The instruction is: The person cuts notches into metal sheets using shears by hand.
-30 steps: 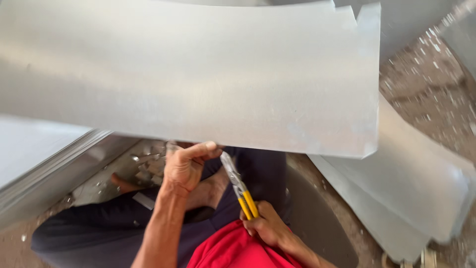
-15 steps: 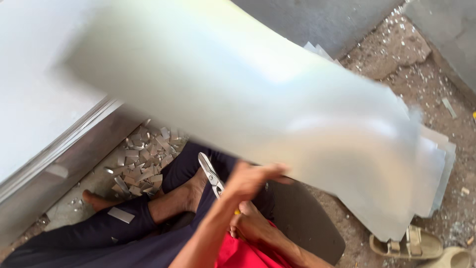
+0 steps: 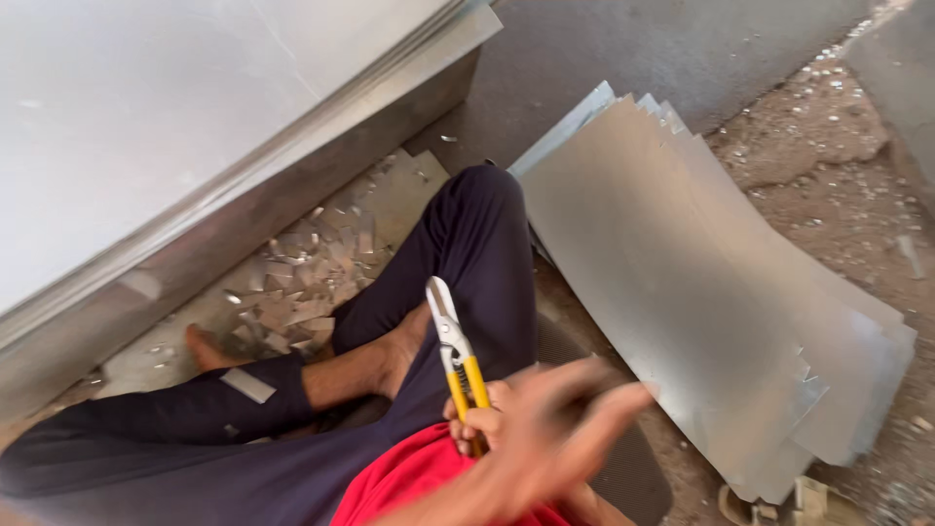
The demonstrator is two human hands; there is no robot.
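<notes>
My right hand (image 3: 474,421) grips the yellow handles of a pair of tin snips (image 3: 453,346), whose grey blades point up and away over my lap. This hand is mostly hidden behind my left hand (image 3: 560,429), which is blurred, holds nothing and has its fingers spread just in front of the snips. I sit cross-legged in dark trousers and a red shirt. A stack of several thin galvanised metal sheets (image 3: 701,292) lies on the ground to my right, fanned at the edges.
Large metal sheets (image 3: 146,127) lean along the left above a grey ledge. Small metal offcuts (image 3: 292,282) litter the floor by my bare foot (image 3: 209,346). A sandal (image 3: 779,502) lies at the bottom right. Gravelly dirt (image 3: 838,156) lies at the far right.
The big sheet that my left hand held up in front of me now lies on the stack at the right. My left hand has let go and swung back by the snips.
</notes>
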